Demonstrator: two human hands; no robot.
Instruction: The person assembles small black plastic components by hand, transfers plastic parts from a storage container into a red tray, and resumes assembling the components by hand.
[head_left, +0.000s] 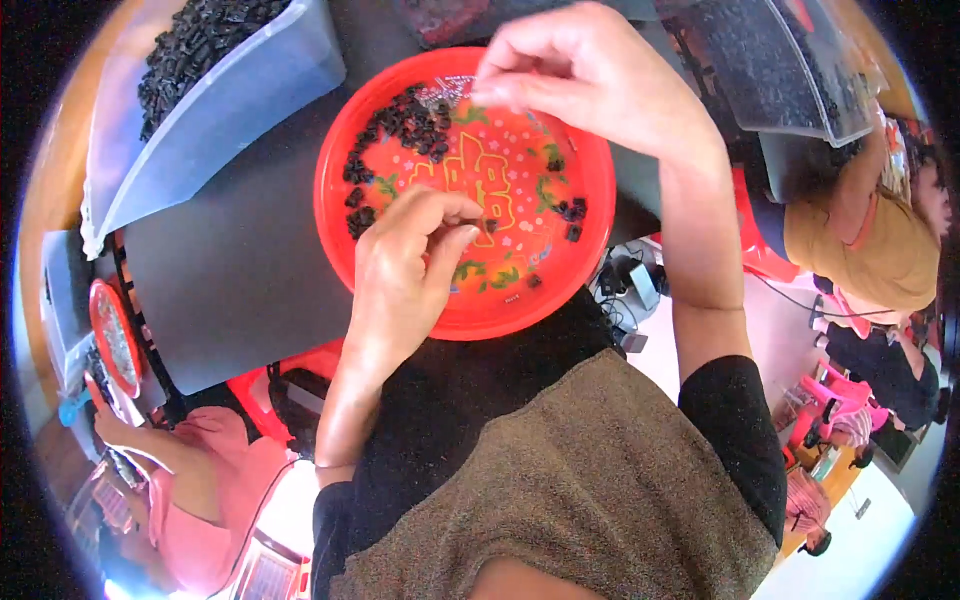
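A round red tray (335,215) with a printed pattern lies on the dark table in front of me. Small black parts (418,128) are heaped along its far left side, beside a patch of small silvery pieces (445,92). Over the tray's middle, my left hand (405,265) pinches a small black part (489,226) between thumb and forefinger. My right hand (590,85) hovers at the far rim, near the silvery pieces, thumb and fingers drawn together; what they hold, if anything, is too small to see. A few black parts (572,215) lie apart at the tray's right side.
At the far left stands a translucent bin (215,130) full of black parts. Another clear bin (780,75) is at the far right. People sit on both sides: a pink-clothed person (215,480) at left, a person in a tan top (865,250) at right.
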